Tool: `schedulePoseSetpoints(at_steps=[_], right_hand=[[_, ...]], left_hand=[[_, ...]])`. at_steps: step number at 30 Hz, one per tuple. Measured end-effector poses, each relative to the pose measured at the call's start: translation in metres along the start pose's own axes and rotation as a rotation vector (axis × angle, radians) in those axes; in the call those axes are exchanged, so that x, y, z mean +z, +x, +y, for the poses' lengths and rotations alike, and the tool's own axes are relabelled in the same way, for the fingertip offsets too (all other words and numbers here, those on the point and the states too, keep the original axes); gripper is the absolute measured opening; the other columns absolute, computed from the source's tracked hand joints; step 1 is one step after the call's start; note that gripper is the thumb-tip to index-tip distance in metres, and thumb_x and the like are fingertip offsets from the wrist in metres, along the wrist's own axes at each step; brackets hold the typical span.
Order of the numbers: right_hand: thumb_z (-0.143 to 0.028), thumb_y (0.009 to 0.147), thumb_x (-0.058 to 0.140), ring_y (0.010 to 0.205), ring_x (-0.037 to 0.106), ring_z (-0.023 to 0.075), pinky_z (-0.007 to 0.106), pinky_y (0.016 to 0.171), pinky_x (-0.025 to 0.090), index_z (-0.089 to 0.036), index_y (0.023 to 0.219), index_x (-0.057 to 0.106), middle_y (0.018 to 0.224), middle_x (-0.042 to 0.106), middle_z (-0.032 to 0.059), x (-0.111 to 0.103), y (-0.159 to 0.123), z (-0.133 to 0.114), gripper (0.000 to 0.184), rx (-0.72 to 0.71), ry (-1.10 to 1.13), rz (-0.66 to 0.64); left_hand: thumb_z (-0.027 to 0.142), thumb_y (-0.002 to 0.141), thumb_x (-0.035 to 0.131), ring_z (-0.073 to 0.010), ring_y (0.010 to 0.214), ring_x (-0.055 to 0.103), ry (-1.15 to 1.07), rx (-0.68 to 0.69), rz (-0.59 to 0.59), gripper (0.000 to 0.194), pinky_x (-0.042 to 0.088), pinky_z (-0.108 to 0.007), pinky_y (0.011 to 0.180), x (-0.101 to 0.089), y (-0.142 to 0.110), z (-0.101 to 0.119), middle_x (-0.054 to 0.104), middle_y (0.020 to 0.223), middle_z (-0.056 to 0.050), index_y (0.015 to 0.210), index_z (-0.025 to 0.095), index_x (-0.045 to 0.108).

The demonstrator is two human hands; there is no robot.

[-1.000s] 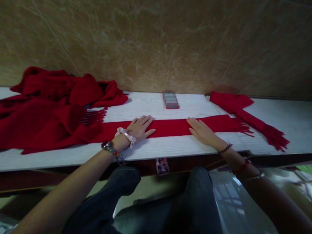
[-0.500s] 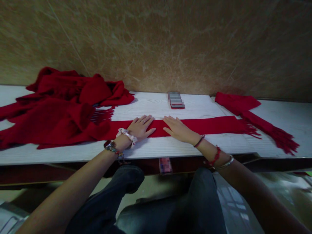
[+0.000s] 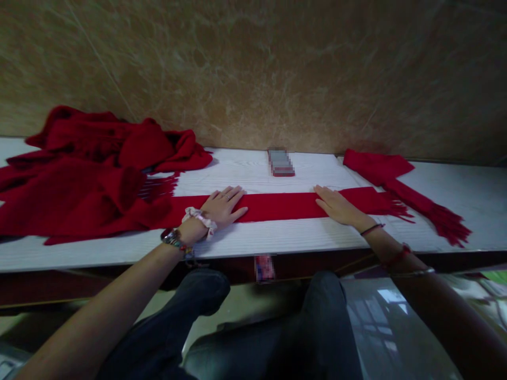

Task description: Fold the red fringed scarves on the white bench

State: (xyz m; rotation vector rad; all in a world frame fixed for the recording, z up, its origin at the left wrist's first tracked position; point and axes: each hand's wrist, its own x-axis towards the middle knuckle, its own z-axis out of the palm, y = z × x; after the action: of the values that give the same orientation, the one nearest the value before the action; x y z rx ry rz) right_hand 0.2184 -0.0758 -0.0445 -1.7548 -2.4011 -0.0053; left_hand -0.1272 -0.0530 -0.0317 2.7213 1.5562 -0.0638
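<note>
Since half a second ago, our right hand has slid outward along the long, narrow red fabric scarf, away from our left hand, which stays at about the same place on the cloth. We pinch nothing with either hand. Our left palm lies flat on the scarf with the fingers spread and the thumb out to the side; our right hand is laid flat too, its fingers closer together and its thumb apart, near the fringed end.

Between our hands the scarf lies smooth, running lengthwise on the white wood-grained tabletop. On our left it meets a large, rumpled heap of red fabric with some fringe showing; we cannot tell where the scarf ends there. To our right, just beyond the fringed end, a second red fringed scarf lies bent, its tassels angled toward us.

Beyond the scarf, a dark rectangular object with a red edge, blurred by pixelation, sits near the brown marbled wall. Below the table's front edge we see another small pixelated patch, above our knees in dark trousers.
</note>
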Motion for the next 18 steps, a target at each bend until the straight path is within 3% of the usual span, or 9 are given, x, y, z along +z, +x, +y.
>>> schedulePoseSetpoints(at_steps=[3,9,14,18], right_hand=[[-0.031,0.089,0.03,0.129,0.032,0.0266,0.049,0.104,0.028,-0.008,0.131,0.042,0.138,0.04,0.0177,0.001,-0.001,-0.002,0.049,-0.015,0.037,0.057],[-0.028,0.086,0.043,0.127,0.037,0.0223,0.043,0.104,0.033,-0.014,0.122,0.053,0.134,0.047,0.0129,-0.008,-0.003,-0.056,0.04,-0.276,0.069,0.151],[-0.019,0.084,0.047,0.113,0.053,0.0212,0.037,0.097,0.043,-0.01,0.114,0.059,0.119,0.059,0.014,-0.015,-0.011,-0.073,0.034,-0.404,-0.003,0.095],[-0.012,0.083,0.045,0.109,0.056,0.0205,0.035,0.094,0.045,-0.009,0.114,0.059,0.117,0.06,0.014,-0.021,-0.017,-0.071,0.034,-0.417,-0.086,0.076]], left_hand=[[0.046,0.09,0.025,-0.0245,0.134,0.02,-0.005,-0.017,-0.043,0.058,0.02,-0.044,0.107,-0.003,0.001,0.001,0.022,0.147,-0.006,0.14,0.016,0.026],[0.046,0.088,0.033,-0.0272,0.133,0.022,-0.029,-0.057,-0.193,0.057,0.024,-0.05,0.102,-0.023,0.015,0.005,0.023,0.146,-0.009,0.139,0.021,0.027],[0.033,0.084,0.042,-0.0218,0.126,0.037,-0.132,0.123,-0.092,0.054,0.028,-0.031,0.103,-0.038,0.047,0.029,0.041,0.136,-0.014,0.132,0.009,0.04],[0.035,0.074,0.054,-0.0238,0.11,0.05,-0.28,0.186,-0.077,0.05,0.035,-0.029,0.094,-0.035,0.078,0.055,0.056,0.121,-0.012,0.119,0.013,0.054]])
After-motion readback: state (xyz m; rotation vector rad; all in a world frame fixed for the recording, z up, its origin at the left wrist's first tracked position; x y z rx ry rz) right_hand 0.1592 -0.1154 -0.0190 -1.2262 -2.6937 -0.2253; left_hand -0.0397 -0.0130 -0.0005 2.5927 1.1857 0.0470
